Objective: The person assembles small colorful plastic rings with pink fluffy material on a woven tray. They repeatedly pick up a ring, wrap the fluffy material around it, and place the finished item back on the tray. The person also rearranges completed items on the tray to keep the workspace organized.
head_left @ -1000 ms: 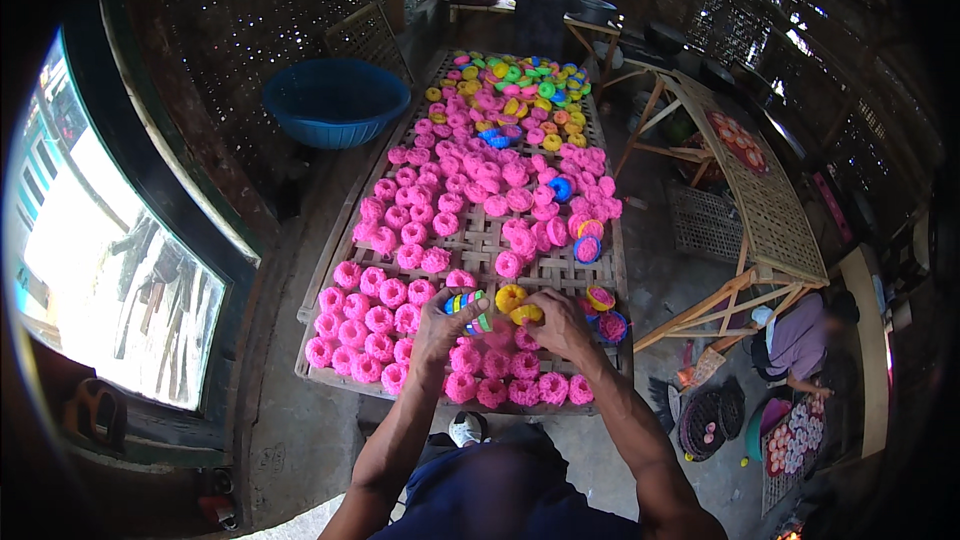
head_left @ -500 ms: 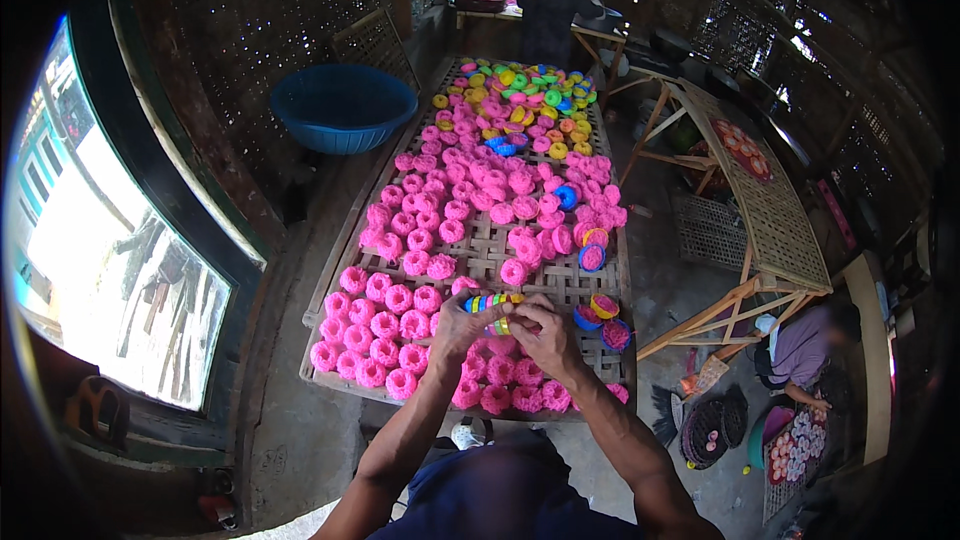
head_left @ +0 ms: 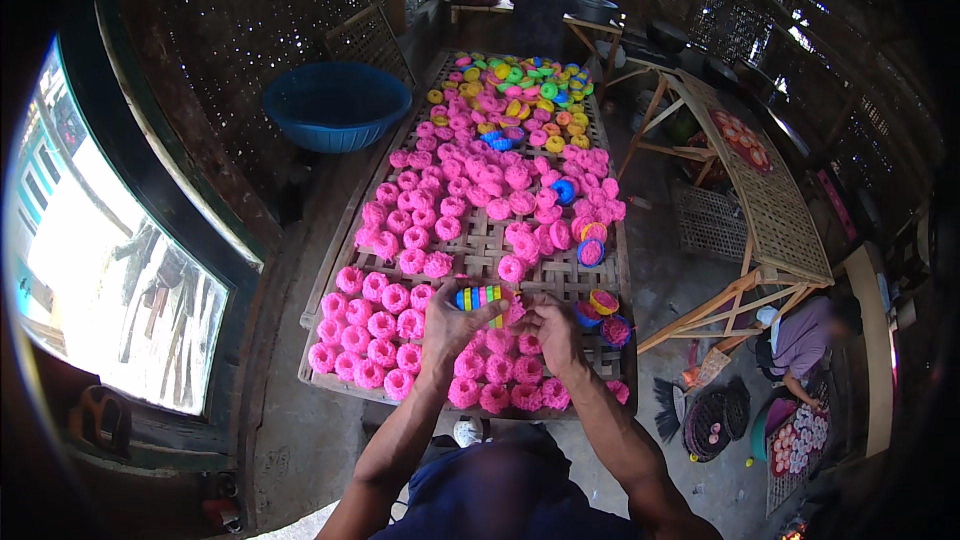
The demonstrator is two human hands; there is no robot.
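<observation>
A short stack of plastic cups (head_left: 478, 297), banded blue, yellow, green and pink, is gripped in my left hand (head_left: 445, 328) above the near part of the woven tray (head_left: 470, 262). At the stack's right end shows a pink crumbly ring (head_left: 514, 310). My right hand (head_left: 550, 332) is beside that end, fingers bent and pinched together; what is between them is hidden. Below both hands sit pink rings (head_left: 498, 368) in rows, with another block of rows (head_left: 382, 324) to the left.
Loose pink rings (head_left: 490, 175) and coloured cups (head_left: 530, 80) cover the tray's far part. A few filled cups (head_left: 603, 302) lie at its right edge. A blue basin (head_left: 338, 108) stands left, a bamboo rack (head_left: 760, 190) right. One person (head_left: 542, 5) stands behind; another (head_left: 805, 345) works at right.
My hands have drawn slightly apart, the right fingers moving away from the stack's end. A pink ring now shows there. The view has shifted slightly.
</observation>
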